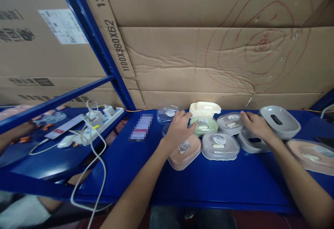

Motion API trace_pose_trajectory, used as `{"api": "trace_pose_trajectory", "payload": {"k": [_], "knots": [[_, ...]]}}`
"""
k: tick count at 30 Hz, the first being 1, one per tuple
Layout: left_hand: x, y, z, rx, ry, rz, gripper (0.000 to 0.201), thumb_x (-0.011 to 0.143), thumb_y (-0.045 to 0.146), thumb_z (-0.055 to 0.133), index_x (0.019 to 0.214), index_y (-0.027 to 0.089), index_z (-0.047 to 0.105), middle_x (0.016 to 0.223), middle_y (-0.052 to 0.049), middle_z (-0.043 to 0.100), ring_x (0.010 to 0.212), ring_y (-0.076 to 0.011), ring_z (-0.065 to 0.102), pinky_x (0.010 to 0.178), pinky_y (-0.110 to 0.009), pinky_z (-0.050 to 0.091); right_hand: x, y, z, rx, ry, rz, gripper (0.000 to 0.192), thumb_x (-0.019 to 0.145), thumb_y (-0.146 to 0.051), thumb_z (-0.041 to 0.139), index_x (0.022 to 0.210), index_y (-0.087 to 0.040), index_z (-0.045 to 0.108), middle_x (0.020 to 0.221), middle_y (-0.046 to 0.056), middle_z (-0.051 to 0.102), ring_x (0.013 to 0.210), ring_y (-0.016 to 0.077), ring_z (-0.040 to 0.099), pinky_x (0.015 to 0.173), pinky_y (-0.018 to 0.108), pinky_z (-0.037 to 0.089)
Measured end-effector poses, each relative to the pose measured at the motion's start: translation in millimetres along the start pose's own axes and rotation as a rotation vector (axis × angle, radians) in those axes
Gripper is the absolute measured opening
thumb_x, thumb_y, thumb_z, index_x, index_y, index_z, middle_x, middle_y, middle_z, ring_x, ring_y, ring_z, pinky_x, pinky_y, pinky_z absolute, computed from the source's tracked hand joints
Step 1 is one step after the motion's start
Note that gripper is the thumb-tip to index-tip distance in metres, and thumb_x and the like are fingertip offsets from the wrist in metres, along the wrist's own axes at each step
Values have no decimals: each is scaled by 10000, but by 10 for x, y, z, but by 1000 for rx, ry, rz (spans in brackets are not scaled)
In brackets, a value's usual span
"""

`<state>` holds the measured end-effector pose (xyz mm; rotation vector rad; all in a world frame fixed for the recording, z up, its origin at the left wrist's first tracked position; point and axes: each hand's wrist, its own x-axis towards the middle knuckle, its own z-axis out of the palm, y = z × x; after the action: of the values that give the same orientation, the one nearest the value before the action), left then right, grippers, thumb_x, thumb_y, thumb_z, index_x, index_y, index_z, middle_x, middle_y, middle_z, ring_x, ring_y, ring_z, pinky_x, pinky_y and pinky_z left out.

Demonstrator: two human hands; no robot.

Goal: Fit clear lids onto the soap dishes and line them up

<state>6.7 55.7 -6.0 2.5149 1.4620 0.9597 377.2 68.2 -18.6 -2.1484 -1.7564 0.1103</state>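
Blue shelf [208, 183] across the middle of the frame is where we've got a bunch of lidded plastic containers clustered. Our left hand [180, 128] rests curled over the pink container [185, 156] at centre, fingers touching the green container [205, 126] just behind it, not clamped on either. Our right hand [257, 126] lies loosely on a grey container [231, 121], right of centre. Each clear lid shows a round sticker and a small pale piece inside. A cream container [205, 108] sits behind the green one, and a power strip [104, 117] is at left.
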Motion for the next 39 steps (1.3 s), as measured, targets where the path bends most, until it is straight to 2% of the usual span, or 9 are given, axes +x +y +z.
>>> {"api": "trace_pose_trajectory", "payload": {"k": [7, 10, 13, 17, 22, 24, 28, 33, 39], "knots": [[19, -19, 39, -5, 10, 6, 190, 1028, 352, 626, 1147, 212, 677, 1107, -93, 663, 1180, -320, 606, 1097, -519, 519, -4, -47, 35, 23, 73, 45, 555, 1133, -543, 282, 1151, -199, 717, 1167, 209, 810, 1149, 377, 764, 921, 407, 504], [23, 11, 18, -4, -20, 1, 211, 1043, 374, 601, 1137, 202, 681, 1096, -103, 661, 1176, -329, 603, 1107, -532, 512, -32, -57, 34, 14, 81, 60, 606, 1124, -593, 264, 1172, -193, 716, 1154, 224, 807, 1165, 399, 758, 935, 432, 506], [3, 47, -9, 2, -45, 9, 307, 1042, 381, 598, 1269, 183, 659, 1173, -123, 655, 1224, -343, 589, 1132, -546, 497, -74, -73, 13, -17, 27, 64, 667, 1110, -649, 231, 1096, -204, 728, 1136, 235, 803, 1187, 431, 746, 945, 471, 512], [-43, 67, 4, 27, -62, 82, 491, 1023, 351, 619, 1475, 169, 556, 1312, -147, 615, 1288, -340, 561, 1171, -544, 476, -111, -98, -10, -42, -20, 62, 693, 1103, -668, 215, 1040, -204, 725, 1136, 245, 800, 1209, 455, 737, 976, 519, 519], [-58, 39, 79, 84, -113, 185, 297, 1039, 298, 580, 1285, 152, 664, 1229, -149, 651, 1255, -331, 579, 1205, -541, 447, -109, -144, -7, 104, -23, 13, 656, 1096, -668, 253, 1157, -209, 717, 1247, 209, 799, 1262, 426, 730, 1053, 507, 534], [-52, 25, 97, 77, -107, 206, 268, 1046, 291, 578, 1263, 169, 675, 1237, -141, 669, 1277, -326, 580, 1236, -551, 416, -100, -154, 5, 172, -41, -19, 643, 1074, -705, 320, 1217, -218, 714, 1273, 184, 801, 1268, 408, 734, 1068, 484, 547], [-42, 18, 100, 59, -100, 199, 272, 1051, 291, 585, 1276, 175, 685, 1256, -135, 685, 1293, -313, 583, 1252, -543, 407, -80, -128, 58, 149, -64, -36, 669, 1018, -744, 449, 1321, -199, 690, 1218, 192, 813, 1181, 431, 767, 1028, 507, 578], [-40, 30, 93, 69, -121, 179, 310, 1055, 296, 578, 1303, 148, 691, 1296, -151, 682, 1310, -321, 586, 1261, -552, 399, -100, -113, 130, 169, -5, -73, 719, 1034, -777, 367, 1304, -185, 673, 1217, 218, 805, 1235, 458, 741, 1049, 542, 557], [-43, 13, 107, 77, -114, 146, 318, 1045, 315, 590, 1315, 178, 683, 1327, -147, 672, 1320, -317, 578, 1246, -539, 413, -221, -310, 116, 32, 71, 18, 811, 1032, -823, 280, 1322, -149, 626, 1254, 294, 771, 1240, 508, 727, 987, 584, 562]]}}
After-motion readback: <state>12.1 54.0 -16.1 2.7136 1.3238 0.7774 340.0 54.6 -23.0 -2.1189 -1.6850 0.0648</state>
